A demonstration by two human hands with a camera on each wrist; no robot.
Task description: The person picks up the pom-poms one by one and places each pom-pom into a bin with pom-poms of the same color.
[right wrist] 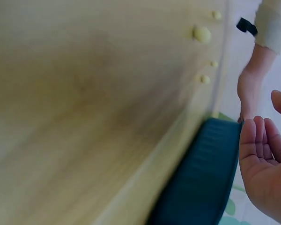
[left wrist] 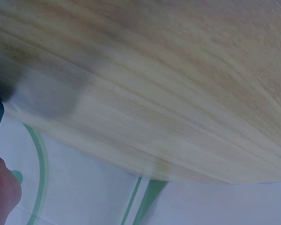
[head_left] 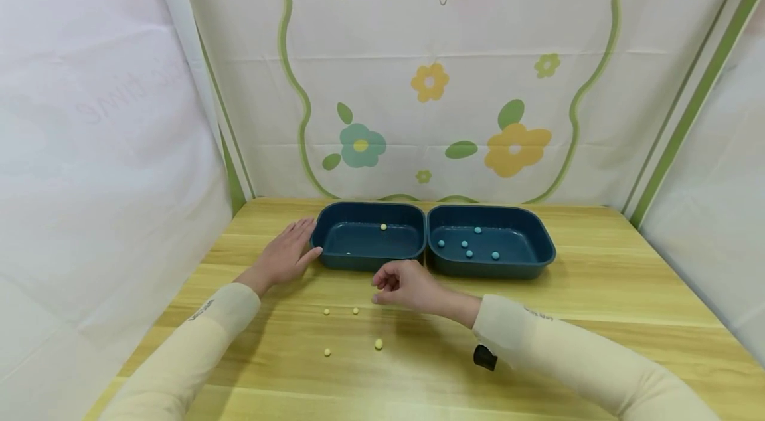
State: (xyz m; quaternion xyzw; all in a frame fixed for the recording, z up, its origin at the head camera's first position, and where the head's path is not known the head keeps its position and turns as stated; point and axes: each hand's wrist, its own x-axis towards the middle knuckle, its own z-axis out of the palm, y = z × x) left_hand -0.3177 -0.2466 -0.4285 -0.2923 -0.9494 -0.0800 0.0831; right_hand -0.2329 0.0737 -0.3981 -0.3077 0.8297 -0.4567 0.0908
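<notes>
Sizing up the four yellow balls (head_left: 379, 344) on the table (head_left: 430, 384), we see our right hand (head_left: 411, 285) nearer to them than our left hand (head_left: 287, 253). The closest ball (head_left: 355, 311) lies left of the right fingers and slightly toward us; round, it has no long axis. Those fingers curl round a narrow gap, nothing visible there; the left ones lie straight beside a tray (head_left: 352, 263).

White side panels (head_left: 101, 162) flank a wood-grain tabletop (head_left: 603, 295), behind which rises a fabric backdrop (head_left: 370, 29) printed with orange and teal flowers (head_left: 532, 142).
</notes>
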